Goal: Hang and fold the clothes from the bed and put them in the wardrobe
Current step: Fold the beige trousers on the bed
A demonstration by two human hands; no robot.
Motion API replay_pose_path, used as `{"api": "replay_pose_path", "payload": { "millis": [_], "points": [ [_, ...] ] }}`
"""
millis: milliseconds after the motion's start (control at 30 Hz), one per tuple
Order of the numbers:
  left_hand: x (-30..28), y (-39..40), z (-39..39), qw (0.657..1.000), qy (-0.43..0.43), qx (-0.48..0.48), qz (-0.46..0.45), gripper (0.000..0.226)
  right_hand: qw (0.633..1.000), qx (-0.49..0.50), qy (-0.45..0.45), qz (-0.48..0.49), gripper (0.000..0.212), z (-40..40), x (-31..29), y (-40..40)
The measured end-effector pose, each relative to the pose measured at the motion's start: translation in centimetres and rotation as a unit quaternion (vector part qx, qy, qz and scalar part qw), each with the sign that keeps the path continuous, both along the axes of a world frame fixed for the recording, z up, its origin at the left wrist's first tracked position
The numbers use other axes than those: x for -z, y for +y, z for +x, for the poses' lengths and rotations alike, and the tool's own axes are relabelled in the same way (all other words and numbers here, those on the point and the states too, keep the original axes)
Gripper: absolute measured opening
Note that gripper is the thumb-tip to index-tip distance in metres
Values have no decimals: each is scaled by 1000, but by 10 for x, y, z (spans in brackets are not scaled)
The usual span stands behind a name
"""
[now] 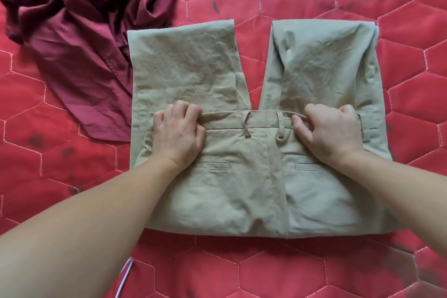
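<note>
Khaki trousers [242, 189] lie folded on the bed, back pockets up, with both folded legs lying beyond the waistband. My left hand [177, 132] grips the waistband on the left, fingers curled over its edge. On the right side, my right hand [331, 132] pinches the same waistband beside a belt loop. A crumpled maroon shirt [79, 31] lies at the upper left, its edge tucked under the trousers' left leg.
The bed is covered by a red quilt [314, 271] stitched in hexagons, with dark stains at the top right. A thin white cord [124, 276] shows at the bottom edge near my left forearm.
</note>
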State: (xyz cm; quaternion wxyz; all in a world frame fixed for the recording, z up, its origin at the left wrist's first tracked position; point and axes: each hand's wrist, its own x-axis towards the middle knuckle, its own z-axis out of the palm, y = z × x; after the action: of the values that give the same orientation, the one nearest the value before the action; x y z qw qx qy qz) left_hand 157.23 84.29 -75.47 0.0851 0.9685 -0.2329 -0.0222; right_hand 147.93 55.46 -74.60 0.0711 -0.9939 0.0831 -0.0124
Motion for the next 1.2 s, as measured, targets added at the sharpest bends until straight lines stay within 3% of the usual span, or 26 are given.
{"api": "replay_pose_path", "payload": {
  "millis": [167, 267, 367, 500, 567, 733, 800, 900, 1000, 1100, 1200],
  "points": [
    [-11, -7, -2, 1000, 18, -5, -13, 41, 999, 32, 6, -2, 33, -1, -2, 3],
    [-26, -19, -20, 996, 30, 84, -5, 58, 998, 66, 5, 20, 37, -4, -14, 15],
    [-34, -30, -54, 988, 83, 126, 23, 61, 999, 0, -5, 42, 50, -15, -26, 45],
    [-28, -29, -71, 981, 152, 70, 102, 65, 989, -60, 134, -10, 66, -30, -16, 64],
    [-34, -36, -66, 979, 159, 62, 111, 66, 986, -58, 154, -8, 68, -25, -18, 62],
    [-54, -84, -60, 981, 98, 166, 9, 63, 998, -14, 48, 45, 51, 33, -55, 20],
    [-51, -113, -63, 974, 106, 198, 21, 61, 998, 21, 34, 39, 50, 68, -68, -13],
    [-33, -144, -70, 966, 155, 201, 56, 60, 995, 41, 90, -19, 57, 115, -80, -50],
    [-20, -147, -72, 965, 151, 197, 82, 64, 985, 54, 163, -29, 53, 144, -76, -64],
    [-20, -147, -72, 962, 161, 201, 90, 65, 966, 57, 253, -24, 42, 154, -70, -63],
    [-22, -147, -70, 958, 177, 204, 94, 64, 971, 31, 235, -4, 18, 158, -71, -60]
  ]
}}
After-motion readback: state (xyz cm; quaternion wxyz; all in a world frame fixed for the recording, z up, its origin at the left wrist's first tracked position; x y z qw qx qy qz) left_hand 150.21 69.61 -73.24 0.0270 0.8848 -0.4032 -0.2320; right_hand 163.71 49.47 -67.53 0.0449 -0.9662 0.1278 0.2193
